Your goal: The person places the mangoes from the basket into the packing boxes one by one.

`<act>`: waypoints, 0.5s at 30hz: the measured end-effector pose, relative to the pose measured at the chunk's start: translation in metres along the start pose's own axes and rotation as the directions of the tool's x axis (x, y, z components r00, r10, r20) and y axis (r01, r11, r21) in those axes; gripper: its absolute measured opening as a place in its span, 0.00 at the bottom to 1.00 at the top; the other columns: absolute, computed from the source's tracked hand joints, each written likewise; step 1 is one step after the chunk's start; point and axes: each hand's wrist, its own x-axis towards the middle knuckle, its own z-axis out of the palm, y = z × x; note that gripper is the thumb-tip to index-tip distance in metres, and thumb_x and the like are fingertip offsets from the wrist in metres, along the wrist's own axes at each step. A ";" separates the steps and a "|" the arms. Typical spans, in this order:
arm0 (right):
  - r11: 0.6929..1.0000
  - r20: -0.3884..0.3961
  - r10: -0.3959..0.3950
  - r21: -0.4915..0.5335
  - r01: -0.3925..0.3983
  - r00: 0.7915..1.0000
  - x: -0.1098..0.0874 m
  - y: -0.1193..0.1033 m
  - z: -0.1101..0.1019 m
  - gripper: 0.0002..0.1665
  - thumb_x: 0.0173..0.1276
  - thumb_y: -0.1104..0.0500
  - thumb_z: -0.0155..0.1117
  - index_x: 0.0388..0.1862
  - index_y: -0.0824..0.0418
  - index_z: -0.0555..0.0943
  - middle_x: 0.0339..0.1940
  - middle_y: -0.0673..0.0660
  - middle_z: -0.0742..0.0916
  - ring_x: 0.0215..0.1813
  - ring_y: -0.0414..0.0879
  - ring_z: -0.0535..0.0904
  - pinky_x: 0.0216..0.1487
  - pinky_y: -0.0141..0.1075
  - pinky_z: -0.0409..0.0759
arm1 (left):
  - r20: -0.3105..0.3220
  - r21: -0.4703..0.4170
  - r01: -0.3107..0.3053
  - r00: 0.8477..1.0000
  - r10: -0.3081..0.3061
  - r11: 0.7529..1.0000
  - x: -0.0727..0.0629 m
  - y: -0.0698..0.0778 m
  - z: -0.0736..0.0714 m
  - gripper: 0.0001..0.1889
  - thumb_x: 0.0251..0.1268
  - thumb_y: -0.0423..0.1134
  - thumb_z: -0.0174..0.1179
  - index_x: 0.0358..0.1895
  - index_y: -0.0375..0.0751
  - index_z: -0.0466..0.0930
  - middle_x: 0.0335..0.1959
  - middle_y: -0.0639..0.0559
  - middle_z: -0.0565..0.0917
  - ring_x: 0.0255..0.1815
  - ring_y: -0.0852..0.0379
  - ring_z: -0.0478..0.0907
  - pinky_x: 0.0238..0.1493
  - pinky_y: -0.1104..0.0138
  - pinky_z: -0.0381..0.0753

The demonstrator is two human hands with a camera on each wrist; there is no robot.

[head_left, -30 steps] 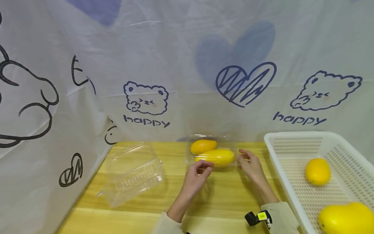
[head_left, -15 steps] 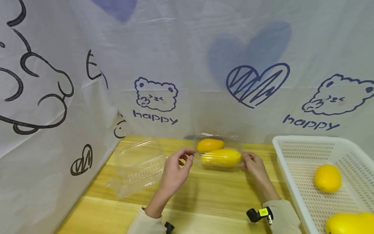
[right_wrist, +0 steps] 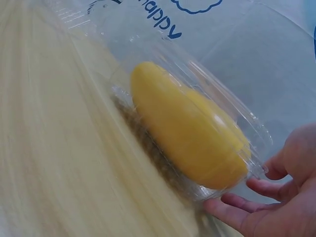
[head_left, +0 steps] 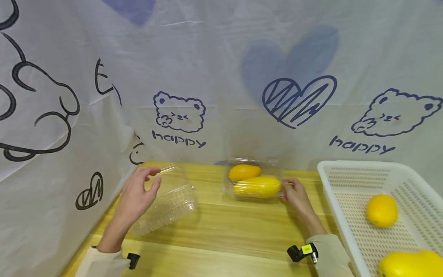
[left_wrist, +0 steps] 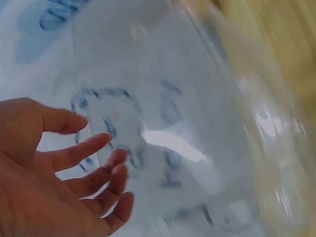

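Note:
A clear plastic clamshell box stands near the back of the table with its lid down. Inside it lie two yellow mango-like fruits, a smaller one behind a longer one. At the box's right end my right hand pinches the rim between thumb and fingers; the right wrist view shows the fingertips at that corner. My left hand hovers over a second clear clamshell box, whose lid stands up. Its fingers are loosely bent, apart and hold nothing, as the left wrist view shows.
A white perforated basket occupies the right side, holding a round orange-yellow fruit and a larger yellow one. A printed white cloth hangs behind and along the left of the wooden table.
My left hand has left the filled box and swung left to the second one. My right hand has closed in on the filled box's right rim and stays there.

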 end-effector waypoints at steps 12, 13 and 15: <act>0.998 0.020 0.037 0.041 -0.038 0.999 -0.001 0.000 0.003 0.28 0.84 0.60 0.37 0.74 0.77 0.56 0.64 0.76 0.71 0.56 0.60 0.78 0.44 0.44 0.87 | 0.323 0.196 0.085 0.935 -0.146 0.977 -0.012 -0.082 -0.025 0.30 0.81 0.45 0.51 0.63 0.13 0.67 0.57 0.17 0.73 0.56 0.23 0.73 0.50 0.38 0.76; 0.998 0.023 0.037 0.051 -0.038 0.999 -0.001 0.000 0.004 0.28 0.84 0.61 0.37 0.74 0.77 0.55 0.64 0.76 0.70 0.56 0.61 0.77 0.44 0.46 0.87 | 0.349 0.210 0.094 0.923 -0.164 0.973 -0.013 -0.086 -0.026 0.32 0.81 0.47 0.50 0.64 0.12 0.67 0.57 0.16 0.73 0.57 0.23 0.73 0.51 0.38 0.76; 0.997 0.026 0.040 0.063 -0.042 0.999 0.000 0.001 0.005 0.28 0.84 0.60 0.38 0.74 0.76 0.55 0.63 0.75 0.70 0.56 0.62 0.77 0.44 0.47 0.87 | 0.392 0.236 0.109 0.899 -0.197 0.966 -0.014 -0.092 -0.027 0.35 0.82 0.50 0.48 0.63 0.11 0.66 0.58 0.16 0.72 0.58 0.22 0.72 0.52 0.38 0.76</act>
